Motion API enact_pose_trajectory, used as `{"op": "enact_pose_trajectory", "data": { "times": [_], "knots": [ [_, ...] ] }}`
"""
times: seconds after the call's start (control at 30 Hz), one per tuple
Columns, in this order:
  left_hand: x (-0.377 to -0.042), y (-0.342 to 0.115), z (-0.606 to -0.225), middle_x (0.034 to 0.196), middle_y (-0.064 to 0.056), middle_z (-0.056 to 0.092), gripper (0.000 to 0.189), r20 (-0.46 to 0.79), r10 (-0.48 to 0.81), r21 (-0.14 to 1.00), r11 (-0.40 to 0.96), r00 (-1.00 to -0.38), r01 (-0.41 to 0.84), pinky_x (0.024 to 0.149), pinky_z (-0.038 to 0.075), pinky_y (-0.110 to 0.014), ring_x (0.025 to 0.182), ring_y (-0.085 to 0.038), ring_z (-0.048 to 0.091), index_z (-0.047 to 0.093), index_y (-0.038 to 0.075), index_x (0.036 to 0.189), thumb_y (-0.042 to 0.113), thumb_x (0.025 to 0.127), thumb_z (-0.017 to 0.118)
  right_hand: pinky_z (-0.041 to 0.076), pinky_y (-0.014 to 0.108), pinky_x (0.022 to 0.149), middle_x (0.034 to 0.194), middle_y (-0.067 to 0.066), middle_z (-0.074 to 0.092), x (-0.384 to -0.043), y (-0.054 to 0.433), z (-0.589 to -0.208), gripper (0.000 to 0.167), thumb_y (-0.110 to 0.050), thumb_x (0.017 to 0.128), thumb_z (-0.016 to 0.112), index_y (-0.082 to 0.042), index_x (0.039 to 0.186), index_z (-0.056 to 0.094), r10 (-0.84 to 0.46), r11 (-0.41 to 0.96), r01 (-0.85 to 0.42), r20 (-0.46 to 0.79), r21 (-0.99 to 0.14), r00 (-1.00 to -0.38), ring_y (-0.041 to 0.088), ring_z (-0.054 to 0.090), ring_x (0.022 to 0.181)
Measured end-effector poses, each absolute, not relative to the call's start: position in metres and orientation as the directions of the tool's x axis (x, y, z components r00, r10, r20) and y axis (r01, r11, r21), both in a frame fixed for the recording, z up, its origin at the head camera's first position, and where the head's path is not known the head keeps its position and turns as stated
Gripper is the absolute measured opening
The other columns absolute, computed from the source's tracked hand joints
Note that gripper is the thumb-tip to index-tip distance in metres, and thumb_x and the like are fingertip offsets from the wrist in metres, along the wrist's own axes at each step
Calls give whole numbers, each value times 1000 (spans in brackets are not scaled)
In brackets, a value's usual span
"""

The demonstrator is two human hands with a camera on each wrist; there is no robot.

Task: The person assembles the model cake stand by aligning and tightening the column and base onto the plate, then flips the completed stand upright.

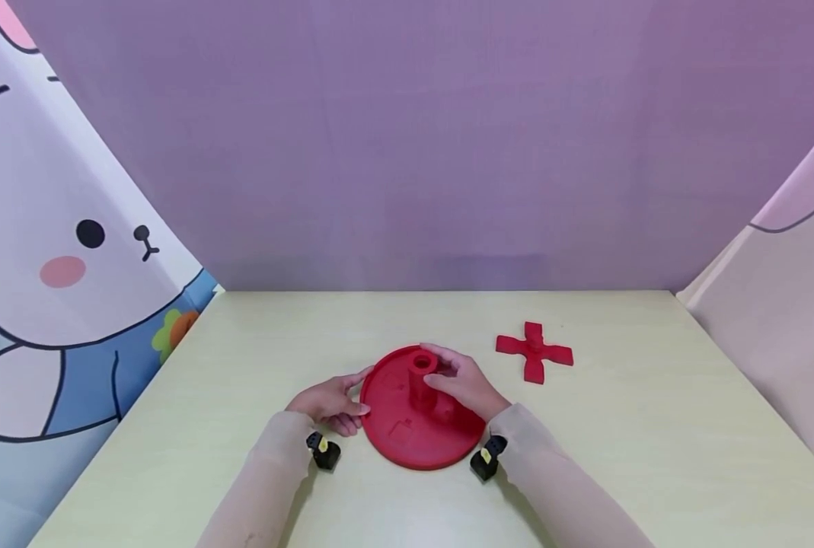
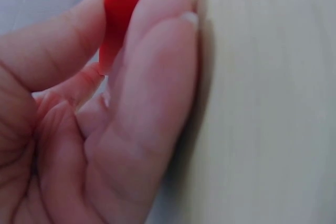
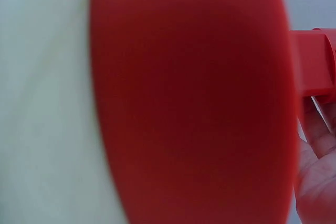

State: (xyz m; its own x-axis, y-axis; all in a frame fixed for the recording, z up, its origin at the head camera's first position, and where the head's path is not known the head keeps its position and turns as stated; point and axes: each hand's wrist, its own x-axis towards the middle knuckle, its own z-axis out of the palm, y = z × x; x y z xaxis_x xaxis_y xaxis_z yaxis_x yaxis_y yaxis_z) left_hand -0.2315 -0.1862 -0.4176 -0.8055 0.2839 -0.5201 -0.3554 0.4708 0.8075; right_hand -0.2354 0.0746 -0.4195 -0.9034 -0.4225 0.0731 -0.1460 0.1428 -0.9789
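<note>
A round red disc-shaped base with a raised rim lies near the middle of the table. From it rises a red hollow post, open at the top. My left hand holds the disc's left edge; in the left wrist view the thumb and fingers pinch the red rim, with the fingertips close over the tabletop. My right hand grips the post near its top from the right, thumb in front and fingers behind. In the right wrist view the disc's side fills the middle, and the post shows beyond it.
A flat red cross-shaped piece lies on the pale table, behind and to the right of the disc. A purple panel stands along the back edge. A cartoon-printed cloth hangs on the left, a pale one on the right.
</note>
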Motion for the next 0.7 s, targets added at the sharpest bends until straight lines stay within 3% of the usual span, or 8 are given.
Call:
{"op": "enact_pose_trajectory", "data": {
  "times": [0.2, 0.43, 0.7],
  "knots": [
    [-230, -185, -416, 67, -11, 63, 75, -519, 273, 806, 472, -810, -357, 58, 57, -29, 52, -16, 62, 30, 19, 152, 9, 88, 69, 55, 36, 83, 120, 13, 58, -236, 73, -420, 54, -15, 85, 73, -4, 134, 51, -364, 171, -140, 70, -975, -929, 27, 56, 106],
    [-230, -186, -418, 67, -11, 63, 75, -517, 266, 809, 464, -814, -362, 57, 57, -29, 51, -16, 61, 30, 20, 152, 8, 88, 68, 54, 37, 87, 126, 15, 55, -237, 73, -422, 56, -19, 93, 64, -5, 143, 43, -396, 144, -107, 42, -984, -917, 28, 53, 113],
    [-233, -185, -420, 66, -11, 63, 75, -518, 278, 811, 460, -809, -361, 57, 58, -30, 51, -15, 62, 30, 21, 152, 7, 89, 67, 56, 35, 81, 117, 12, 59, -238, 73, -422, 50, -19, 90, 68, -3, 135, 52, -373, 178, -114, 40, -977, -927, 23, 56, 101]
  ]
}}
